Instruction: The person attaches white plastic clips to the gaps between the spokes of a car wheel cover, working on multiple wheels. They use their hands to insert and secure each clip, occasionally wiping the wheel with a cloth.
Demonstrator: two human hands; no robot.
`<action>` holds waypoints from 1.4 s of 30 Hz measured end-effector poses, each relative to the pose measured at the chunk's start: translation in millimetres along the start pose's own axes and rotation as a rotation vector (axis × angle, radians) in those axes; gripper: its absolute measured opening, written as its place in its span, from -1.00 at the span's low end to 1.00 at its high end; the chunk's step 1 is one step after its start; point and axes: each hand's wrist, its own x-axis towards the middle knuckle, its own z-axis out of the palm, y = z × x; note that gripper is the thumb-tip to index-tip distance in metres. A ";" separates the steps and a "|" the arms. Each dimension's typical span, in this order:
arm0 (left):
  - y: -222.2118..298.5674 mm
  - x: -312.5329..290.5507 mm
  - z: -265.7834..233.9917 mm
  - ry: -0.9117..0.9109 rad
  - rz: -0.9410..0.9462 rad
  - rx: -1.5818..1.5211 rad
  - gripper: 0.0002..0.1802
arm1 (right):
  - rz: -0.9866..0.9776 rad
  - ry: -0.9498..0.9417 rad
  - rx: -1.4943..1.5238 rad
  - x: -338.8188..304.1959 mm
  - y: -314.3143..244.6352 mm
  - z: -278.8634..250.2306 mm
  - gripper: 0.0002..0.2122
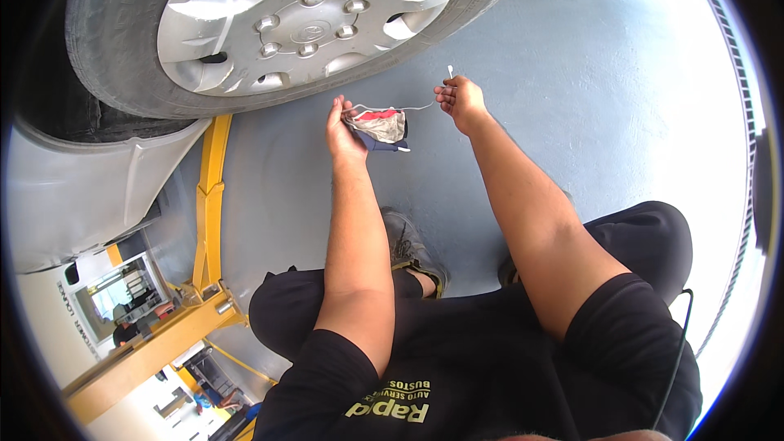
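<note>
Close below the wheel's tire, my left hand (345, 132) is closed on a small folded cloth bundle (380, 127) in red, beige and dark blue. A thin white cord (390, 108) runs from the bundle toward my right hand (462, 104). My right hand is to the right of the bundle, its fingers pinched together on the cord's far end. A small white tip (450, 71) sticks up above those fingers. What the bundle is cannot be made out.
A silver alloy wheel (306, 20) in a black tire (114, 41) hangs over the grey floor (563, 73). A yellow lift arm (211, 196) stands at left beside the silver car body (106, 188). My shoe (406, 237) rests on the floor below my hands.
</note>
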 end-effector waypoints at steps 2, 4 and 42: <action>0.0 0.9 16.6 -0.096 0.048 0.084 -0.65 | 0.027 0.024 0.059 -5.4 3.0 -10.8 -0.78; -4.9 0.4 34.7 -0.134 0.066 0.094 -0.69 | 0.020 0.022 0.051 -12.3 8.4 -16.0 -0.78; 18.4 -5.8 52.7 -0.322 -0.031 0.351 -0.77 | -1.135 -0.124 -1.570 -46.5 9.3 62.9 -0.61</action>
